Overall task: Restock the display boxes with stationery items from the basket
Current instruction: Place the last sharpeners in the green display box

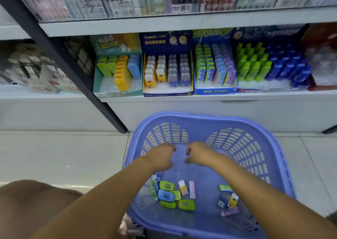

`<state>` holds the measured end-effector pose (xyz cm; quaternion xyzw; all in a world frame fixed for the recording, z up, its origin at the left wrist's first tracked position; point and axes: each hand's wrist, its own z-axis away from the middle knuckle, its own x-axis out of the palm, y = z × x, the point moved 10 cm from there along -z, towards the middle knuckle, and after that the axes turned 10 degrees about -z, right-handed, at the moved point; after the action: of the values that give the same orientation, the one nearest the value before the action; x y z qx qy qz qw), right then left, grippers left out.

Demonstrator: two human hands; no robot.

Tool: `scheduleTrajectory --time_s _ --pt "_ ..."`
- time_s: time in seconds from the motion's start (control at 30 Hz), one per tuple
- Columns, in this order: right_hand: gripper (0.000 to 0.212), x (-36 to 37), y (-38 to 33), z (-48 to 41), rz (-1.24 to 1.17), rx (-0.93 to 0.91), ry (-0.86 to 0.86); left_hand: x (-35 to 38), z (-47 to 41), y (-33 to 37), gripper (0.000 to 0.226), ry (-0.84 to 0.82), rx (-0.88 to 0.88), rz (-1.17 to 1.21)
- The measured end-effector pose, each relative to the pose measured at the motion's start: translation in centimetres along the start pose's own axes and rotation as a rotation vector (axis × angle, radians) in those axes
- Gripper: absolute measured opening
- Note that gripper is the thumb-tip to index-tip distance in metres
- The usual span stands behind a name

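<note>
A blue-violet plastic basket stands on the floor in front of the shelf. Several small items lie on its bottom: green and blue cases, a yellow-white piece, a pink strip and a small pile at the right. My left hand and my right hand hover over the far half of the basket, fingers loosely curled, holding nothing. On the shelf stand display boxes: a teal one, a navy one, a blue one and a dark blue one.
A black slanted post divides the shelf units. White shelf edge runs above the boxes, with packaged goods behind clear fronts higher up. A red box sits far right. Pale tiled floor lies left of the basket.
</note>
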<state>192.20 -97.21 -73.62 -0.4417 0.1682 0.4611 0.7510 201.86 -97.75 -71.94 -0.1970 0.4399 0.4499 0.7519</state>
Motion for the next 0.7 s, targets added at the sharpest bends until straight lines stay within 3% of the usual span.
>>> scheduleTrajectory --time_s 0.13,0.23,0.3,0.4,0.47,0.57,0.7 --pt "0.063 8.9 6.1 0.1 -0.018 0.189 -0.194 9.1 -0.2 1.1 0.077 -0.268 0.042 -0.046" --pt "0.085 11.6 7.1 -0.3 0.003 0.11 -0.21 12.7 -0.3 1.6 0.077 -0.34 0.064 -0.147" --pt "0.081 12.7 5.3 -0.7 0.182 -0.119 -0.192 14.0 -0.8 1.6 0.074 -0.35 0.073 -0.189" --pt "0.047 16.1 2.7 -0.2 0.194 -0.345 -0.268 15.5 -1.4 1.4 0.074 -0.375 0.091 -0.252" --pt "0.042 18.1 2.4 0.4 0.141 -0.383 -0.315 16.3 -1.9 1.3 0.075 -0.369 0.105 -0.298" --pt "0.05 19.5 2.9 1.2 0.137 -0.435 -0.314 17.3 -2.3 0.9 0.067 -0.345 0.113 -0.355" --pt "0.033 20.1 4.0 0.8 0.201 -0.283 -0.288 19.4 -2.1 0.2 0.051 -0.426 0.099 -0.267"
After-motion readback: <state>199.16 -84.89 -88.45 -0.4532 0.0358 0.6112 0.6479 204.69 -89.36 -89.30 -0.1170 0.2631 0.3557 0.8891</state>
